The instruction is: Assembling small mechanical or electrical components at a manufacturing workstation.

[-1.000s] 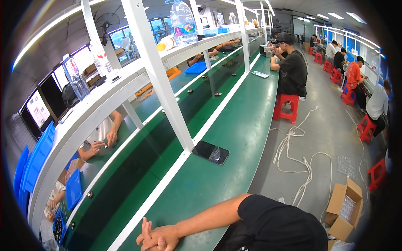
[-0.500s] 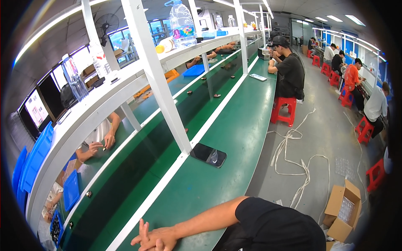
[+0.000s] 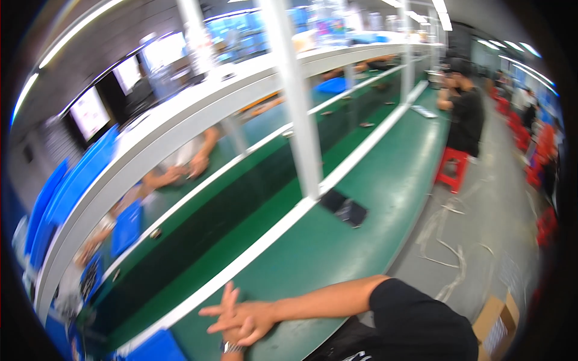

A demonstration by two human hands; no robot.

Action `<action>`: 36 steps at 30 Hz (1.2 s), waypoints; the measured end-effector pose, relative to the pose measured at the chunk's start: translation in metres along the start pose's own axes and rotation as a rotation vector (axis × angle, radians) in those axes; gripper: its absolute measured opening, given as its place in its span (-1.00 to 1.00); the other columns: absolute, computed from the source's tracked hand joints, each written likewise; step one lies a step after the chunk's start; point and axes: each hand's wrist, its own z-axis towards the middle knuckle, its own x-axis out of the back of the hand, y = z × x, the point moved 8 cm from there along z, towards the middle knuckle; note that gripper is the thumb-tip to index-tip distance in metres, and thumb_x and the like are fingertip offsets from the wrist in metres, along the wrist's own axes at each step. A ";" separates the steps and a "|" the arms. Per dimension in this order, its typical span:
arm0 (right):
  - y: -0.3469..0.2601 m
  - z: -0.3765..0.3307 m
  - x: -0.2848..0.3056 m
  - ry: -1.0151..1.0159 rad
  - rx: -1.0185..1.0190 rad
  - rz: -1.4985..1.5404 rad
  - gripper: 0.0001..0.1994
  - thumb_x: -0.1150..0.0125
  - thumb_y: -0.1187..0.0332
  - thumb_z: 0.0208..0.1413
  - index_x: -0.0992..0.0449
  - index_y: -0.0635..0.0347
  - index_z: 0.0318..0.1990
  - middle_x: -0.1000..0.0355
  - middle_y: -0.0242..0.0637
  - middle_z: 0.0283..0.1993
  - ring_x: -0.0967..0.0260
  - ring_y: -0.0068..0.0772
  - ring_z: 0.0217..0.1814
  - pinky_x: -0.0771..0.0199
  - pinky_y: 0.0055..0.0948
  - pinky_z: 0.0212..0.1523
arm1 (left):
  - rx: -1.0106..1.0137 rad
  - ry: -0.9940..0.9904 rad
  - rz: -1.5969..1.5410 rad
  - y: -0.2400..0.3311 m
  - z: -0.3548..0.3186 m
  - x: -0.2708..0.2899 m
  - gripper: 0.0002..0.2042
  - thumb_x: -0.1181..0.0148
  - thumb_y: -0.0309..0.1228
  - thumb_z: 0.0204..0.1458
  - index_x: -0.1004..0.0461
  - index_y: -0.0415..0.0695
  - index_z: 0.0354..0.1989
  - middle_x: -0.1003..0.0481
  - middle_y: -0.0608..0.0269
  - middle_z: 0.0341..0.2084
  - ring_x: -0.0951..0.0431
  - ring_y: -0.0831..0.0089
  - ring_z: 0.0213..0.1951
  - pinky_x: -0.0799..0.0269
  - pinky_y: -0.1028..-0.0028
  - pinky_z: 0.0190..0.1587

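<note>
Black phone [image 3: 344,207], beyond interlaced hands [image 3: 250,319]; blue tray [image 3: 155,349], near left

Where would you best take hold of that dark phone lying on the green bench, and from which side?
Probably pinch the dark phone across its long edges, at the end away from the white post, coming from above on the right. It lies flat, and the post stands close to its other end.
</note>
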 end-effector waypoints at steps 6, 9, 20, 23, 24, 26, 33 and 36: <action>0.001 -0.003 0.012 -0.004 -0.088 -0.029 -0.28 -0.36 0.22 -0.06 -0.27 -0.07 0.33 0.12 0.11 0.49 -0.17 0.32 0.34 -0.36 0.06 0.22 | 0.231 -0.330 0.652 0.090 0.058 0.121 -0.25 -0.11 -0.01 0.00 -0.14 -0.03 0.39 -0.14 -0.13 0.36 -0.27 -0.12 0.28 -0.20 0.07 0.27; 0.001 0.005 0.005 -0.061 -0.113 0.035 -0.28 -0.36 0.19 -0.07 -0.27 -0.10 0.33 0.11 0.13 0.48 -0.19 0.31 0.32 -0.36 0.05 0.21 | 0.515 -0.281 0.500 0.084 0.036 0.135 -0.22 -0.17 0.00 -0.04 -0.16 -0.05 0.38 -0.16 -0.11 0.35 -0.26 -0.11 0.29 -0.17 0.06 0.28; 0.009 0.003 -0.001 -0.090 -0.145 -0.023 -0.26 -0.47 0.13 -0.16 -0.34 -0.03 0.26 0.11 0.12 0.46 -0.22 0.26 0.30 -0.38 0.13 0.18 | 0.286 -0.279 0.669 0.100 0.056 0.128 -0.21 -0.20 -0.06 0.00 -0.10 -0.08 0.40 -0.09 -0.13 0.38 -0.22 -0.12 0.32 -0.28 0.10 0.24; 0.009 0.006 0.006 -0.037 -0.252 -0.100 -0.15 -0.53 0.07 -0.20 -0.28 -0.01 0.30 0.16 0.23 0.45 -0.16 0.31 0.34 -0.38 0.12 0.20 | 0.471 -0.092 0.544 0.091 0.050 0.148 -0.14 -0.27 0.04 -0.09 -0.13 -0.01 0.40 -0.08 -0.07 0.40 -0.07 -0.11 0.39 -0.03 0.04 0.36; 0.011 0.006 0.006 -0.040 -0.252 -0.100 -0.15 -0.53 0.07 -0.20 -0.28 -0.01 0.30 0.16 0.23 0.45 -0.16 0.31 0.34 -0.38 0.12 0.20 | 0.471 -0.090 0.543 0.096 0.055 0.148 -0.14 -0.27 0.04 -0.09 -0.13 -0.01 0.40 -0.08 -0.07 0.40 -0.07 -0.11 0.39 -0.03 0.04 0.36; 0.018 0.005 0.014 0.041 -0.311 -0.138 -0.08 -0.56 0.02 -0.24 -0.24 0.00 0.33 0.17 0.25 0.45 -0.05 0.36 0.40 -0.31 0.13 0.25 | 0.366 -0.098 0.802 0.117 0.070 0.147 -0.23 -0.25 0.03 -0.03 -0.24 -0.16 0.31 -0.25 -0.08 0.29 -0.38 -0.04 0.21 -0.36 0.18 0.18; 0.022 0.005 0.025 0.057 -0.316 -0.149 -0.04 -0.54 -0.08 -0.23 -0.19 -0.08 0.37 0.11 0.17 0.45 0.05 0.27 0.47 -0.25 0.00 0.34 | 0.502 -0.180 0.840 0.100 0.065 0.153 -0.06 -0.27 0.14 -0.06 -0.06 -0.15 0.41 -0.18 -0.07 0.34 -0.35 -0.06 0.23 -0.33 0.23 0.22; 0.036 0.006 0.026 0.155 -0.311 -0.011 -0.20 -0.38 0.06 0.00 -0.16 0.08 0.37 0.06 0.07 0.45 0.00 0.16 0.46 -0.25 -0.08 0.32 | 0.504 -0.044 0.818 0.112 0.066 0.163 -0.21 -0.29 -0.05 0.03 -0.14 -0.22 0.35 -0.34 -0.08 0.22 -0.47 0.06 0.13 -0.51 0.29 0.04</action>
